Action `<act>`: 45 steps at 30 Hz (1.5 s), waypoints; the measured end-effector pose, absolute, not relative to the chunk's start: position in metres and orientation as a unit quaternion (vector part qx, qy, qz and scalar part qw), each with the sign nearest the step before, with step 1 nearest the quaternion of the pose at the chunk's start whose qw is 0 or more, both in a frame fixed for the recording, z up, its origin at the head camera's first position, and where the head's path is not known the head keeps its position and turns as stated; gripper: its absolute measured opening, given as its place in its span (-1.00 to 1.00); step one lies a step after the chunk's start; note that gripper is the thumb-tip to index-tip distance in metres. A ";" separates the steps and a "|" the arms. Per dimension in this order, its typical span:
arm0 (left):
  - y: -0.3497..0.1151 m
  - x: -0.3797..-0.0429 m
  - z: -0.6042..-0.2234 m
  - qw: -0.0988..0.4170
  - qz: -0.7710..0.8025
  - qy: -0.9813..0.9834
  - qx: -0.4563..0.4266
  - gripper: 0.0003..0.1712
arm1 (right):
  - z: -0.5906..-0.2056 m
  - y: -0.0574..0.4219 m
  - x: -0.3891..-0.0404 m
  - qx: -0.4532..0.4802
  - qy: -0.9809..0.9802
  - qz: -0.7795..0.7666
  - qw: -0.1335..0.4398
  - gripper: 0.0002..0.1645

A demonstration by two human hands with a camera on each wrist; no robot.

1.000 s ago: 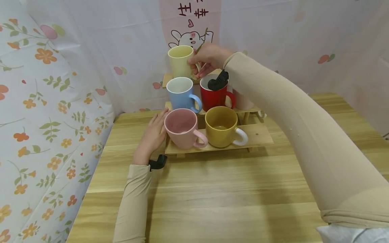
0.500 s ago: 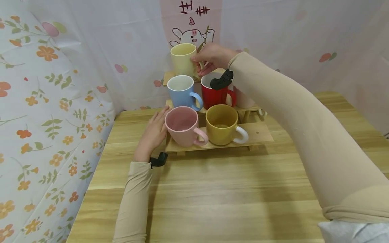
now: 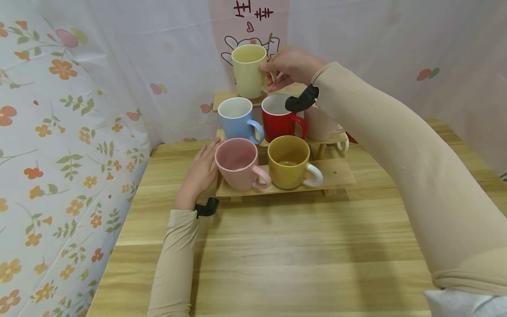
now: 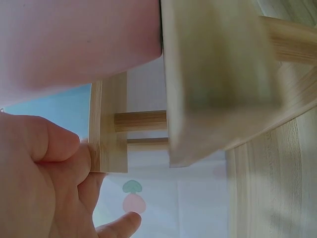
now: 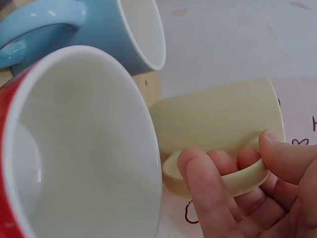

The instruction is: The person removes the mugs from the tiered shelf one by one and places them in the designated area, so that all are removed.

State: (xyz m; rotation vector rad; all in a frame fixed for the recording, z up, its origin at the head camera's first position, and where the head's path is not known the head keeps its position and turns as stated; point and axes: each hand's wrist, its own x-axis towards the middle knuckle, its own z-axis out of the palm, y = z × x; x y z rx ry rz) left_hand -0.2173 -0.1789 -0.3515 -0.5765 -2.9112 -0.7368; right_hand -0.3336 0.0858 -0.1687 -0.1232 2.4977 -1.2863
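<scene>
In the head view my right hand (image 3: 291, 68) holds a pale yellow mug (image 3: 248, 72) by its handle. The right wrist view shows the thumb and fingers curled about that handle (image 5: 242, 179). The mug is upright over the top shelf (image 3: 225, 100); whether its base touches the wood I cannot tell. My left hand (image 3: 201, 169) lies with extended fingers along the left end of the wooden tiered rack (image 3: 340, 171), beside a pink mug (image 3: 237, 169). In the left wrist view its fingertips touch the end of a shelf board (image 4: 111, 153).
A blue mug (image 3: 236, 121), a red mug (image 3: 279, 123) and a pale pink mug (image 3: 318, 123) stand on the middle shelf. A mustard mug (image 3: 288, 165) with a white handle shares the lowest shelf. A patterned cloth (image 3: 178, 66) hangs behind the table (image 3: 277, 255).
My right hand and the yellow mug have moved rightward and up in the head view, uncovering more of the top shelf's left part. The left hand has kept its place at the rack.
</scene>
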 end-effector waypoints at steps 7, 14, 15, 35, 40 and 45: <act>-0.178 -0.220 -0.351 0.028 -0.242 -0.955 -0.169 -0.43 | -0.171 0.103 -0.333 -0.049 0.871 -0.466 0.147 -0.59; -0.178 -0.223 -0.353 0.025 -0.244 -0.955 -0.168 -0.43 | -0.169 0.124 -0.330 -0.050 0.872 -0.470 0.123 -0.54; -0.178 -0.224 -0.353 0.024 -0.245 -0.954 -0.168 -0.43 | -0.169 0.127 -0.330 -0.048 0.874 -0.469 0.119 -0.54; -0.178 -0.234 -0.355 0.036 -0.249 -0.949 -0.189 -0.43 | -0.163 0.176 -0.325 0.003 0.850 -0.520 0.083 -0.58; -0.178 -0.237 -0.356 0.035 -0.248 -0.949 -0.192 -0.43 | -0.166 0.187 -0.324 0.022 0.827 -0.556 0.076 -0.60; -0.178 -0.239 -0.356 0.039 -0.246 -0.948 -0.198 -0.44 | -0.168 0.200 -0.323 0.034 0.836 -0.543 0.070 -0.61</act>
